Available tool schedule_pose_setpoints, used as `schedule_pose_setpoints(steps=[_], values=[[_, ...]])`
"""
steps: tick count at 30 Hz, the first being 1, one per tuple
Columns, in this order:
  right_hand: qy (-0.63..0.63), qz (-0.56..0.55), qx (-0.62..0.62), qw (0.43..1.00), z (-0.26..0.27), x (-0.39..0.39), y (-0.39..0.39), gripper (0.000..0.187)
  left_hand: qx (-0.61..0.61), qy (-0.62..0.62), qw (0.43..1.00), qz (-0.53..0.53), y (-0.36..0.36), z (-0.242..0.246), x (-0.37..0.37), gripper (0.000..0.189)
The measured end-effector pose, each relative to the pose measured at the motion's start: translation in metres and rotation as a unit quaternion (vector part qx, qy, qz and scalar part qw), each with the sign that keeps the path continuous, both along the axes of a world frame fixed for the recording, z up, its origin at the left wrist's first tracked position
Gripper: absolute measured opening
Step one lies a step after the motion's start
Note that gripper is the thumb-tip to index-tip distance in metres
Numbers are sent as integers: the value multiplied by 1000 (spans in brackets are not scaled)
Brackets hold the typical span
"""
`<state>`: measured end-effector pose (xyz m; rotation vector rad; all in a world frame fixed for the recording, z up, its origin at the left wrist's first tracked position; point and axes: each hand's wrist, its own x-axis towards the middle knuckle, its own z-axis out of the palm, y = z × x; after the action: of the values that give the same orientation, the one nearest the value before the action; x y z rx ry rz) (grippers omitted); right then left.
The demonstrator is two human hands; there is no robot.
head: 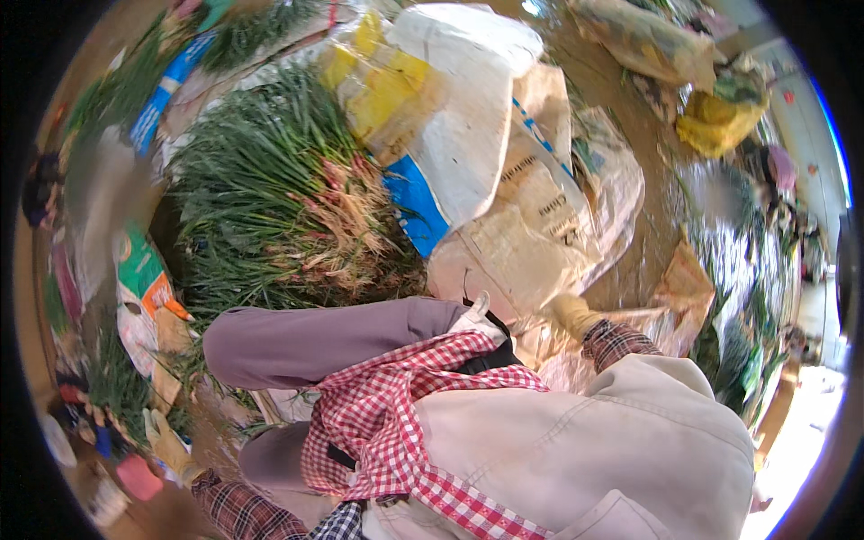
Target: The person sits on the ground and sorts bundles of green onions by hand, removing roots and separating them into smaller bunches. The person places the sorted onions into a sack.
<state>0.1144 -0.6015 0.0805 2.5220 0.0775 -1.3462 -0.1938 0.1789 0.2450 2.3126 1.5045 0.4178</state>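
Observation:
My left hand (pixel 167 444), in a yellowish glove, reaches out low at the left with its fingers apart. Nothing shows in it; it is just below the brown end of a printed plastic bag (pixel 138 297). My right hand (pixel 570 316), gloved too, touches the lower edge of a large printed plastic sack (pixel 533 202). Its fingertips are hidden, so its grip is unclear. Between my knees and that sack lies a big heap of green onions (pixel 297 196), pinkish bulbs and pale roots towards the sack. A white glove-like piece (pixel 479 318) rests at my thigh.
More greens (pixel 121 378) lie at the left, beside a red object (pixel 140 476). Wet brown floor (pixel 607 128) runs behind the sack. A filled bag (pixel 655 47) and a yellow bag (pixel 722 125) stand at upper right. Shiny plastic sheeting (pixel 729 270) is at right.

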Motion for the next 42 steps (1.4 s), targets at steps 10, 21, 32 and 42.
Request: schedule_pose_setpoints(steps=[10,21,32,42], values=[[-238,11,91,967,-17,73,10,47,5,-28,994,-102,24,50,74,51],[-455,-229,238,827,89,184,-200,26,9,-35,987,-159,-44,94,140,48],[-366,-476,482,638,-47,109,47,27,0,39,989,-140,-61,99,108,47],[-592,-371,384,604,7,189,23,23,11,0,980,-200,-50,88,128,43]])
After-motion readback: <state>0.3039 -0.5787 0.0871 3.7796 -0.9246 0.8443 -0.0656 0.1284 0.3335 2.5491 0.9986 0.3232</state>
